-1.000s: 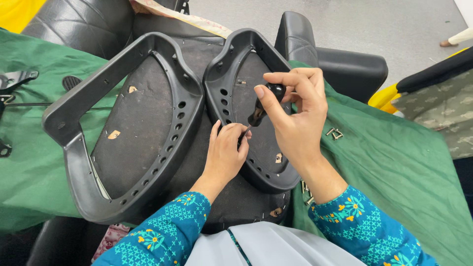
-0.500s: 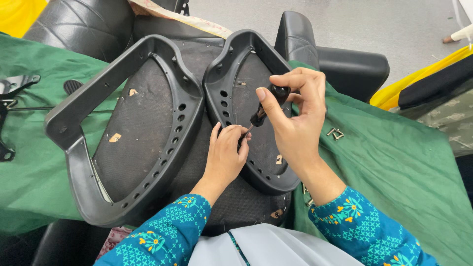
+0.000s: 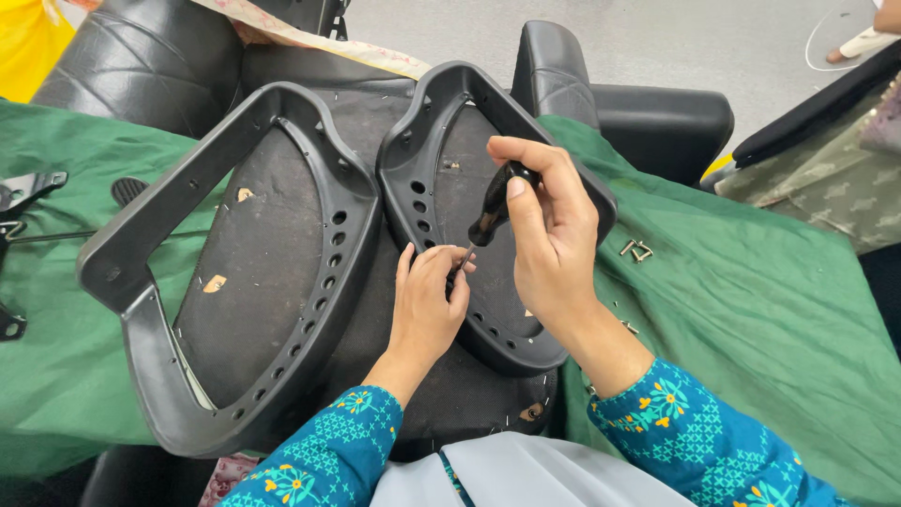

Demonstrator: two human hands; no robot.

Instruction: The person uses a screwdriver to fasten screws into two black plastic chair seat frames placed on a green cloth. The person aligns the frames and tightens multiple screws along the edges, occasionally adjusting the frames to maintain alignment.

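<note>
Black moulded plastic fills the head view: we see two frame-shaped chair parts lying side by side on a dark padded seat. The larger frame [image 3: 235,272] sits to our left, and the smaller frame [image 3: 441,188] sits to our right, its inner rim pierced by a row of round holes. The two frames touch along their near edges.

Our right hand [image 3: 554,239] is raised over the smaller frame, its grip wrapped around the dark handle of a screwdriver [image 3: 490,221]. The thumb lies along the handle and the fingers curl over its top. The tool tilts downward to our left, its thin shaft pointing at the rim of the smaller frame. Our left hand [image 3: 427,300] rests low on that same rim, its grip pressed together around the tip of the shaft; we cannot tell whether a screw sits between the fingertips. Both sleeves are teal with a yellow and white flower pattern.

A green cloth [image 3: 751,310] spreads over the surface on both sides of the seat. A few small metal staples [image 3: 638,250] lie on the cloth just to the right of our right hand. At the far left edge, black metal hardware [image 3: 28,192] sits on the cloth, well apart from both hands.
</note>
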